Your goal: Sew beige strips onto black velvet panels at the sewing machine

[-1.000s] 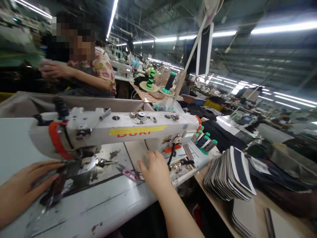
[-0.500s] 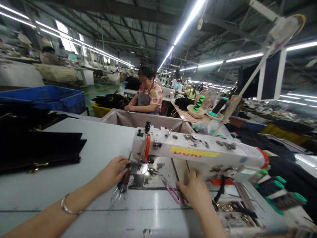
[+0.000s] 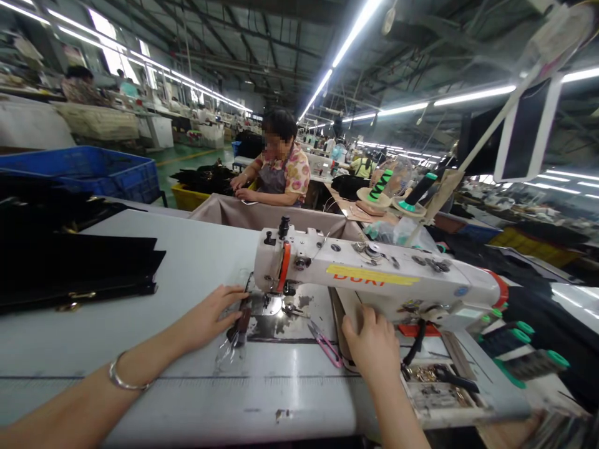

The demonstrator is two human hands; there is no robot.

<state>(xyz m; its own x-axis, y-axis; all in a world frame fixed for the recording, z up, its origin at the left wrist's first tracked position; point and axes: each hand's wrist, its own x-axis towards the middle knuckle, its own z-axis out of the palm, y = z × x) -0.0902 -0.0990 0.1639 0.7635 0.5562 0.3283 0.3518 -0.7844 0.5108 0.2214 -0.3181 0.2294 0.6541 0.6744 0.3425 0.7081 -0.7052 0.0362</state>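
Note:
My left hand [image 3: 210, 319] reaches to the left side of the sewing machine head [image 3: 274, 262]. Its fingers are stretched and apart, their tips touching a dark brown strip [image 3: 243, 321] with clear plastic hanging off it. Under the machine's arm, my right hand [image 3: 374, 346] rests with thumb and fingers spread on a grey-beige flat piece [image 3: 350, 302], partly hidden by the hand. Between the hands lie pink-handled thread snips [image 3: 327, 349], blades toward the needle plate [image 3: 276, 305].
Black stitched pieces with gold-coloured clasps [image 3: 79, 268] are stacked at left. A tray of small metal parts [image 3: 442, 390] sits at right, near thread cones [image 3: 528, 358]. Beyond the table are a fabric-lined bin [image 3: 276, 218], a blue crate [image 3: 135, 178] and a seated co-worker [image 3: 281, 165].
The view has shifted slightly. My right hand has turned a little, its thumb now closer to its fingers. My left hand stays by the brown strip. The co-worker's hands have moved.

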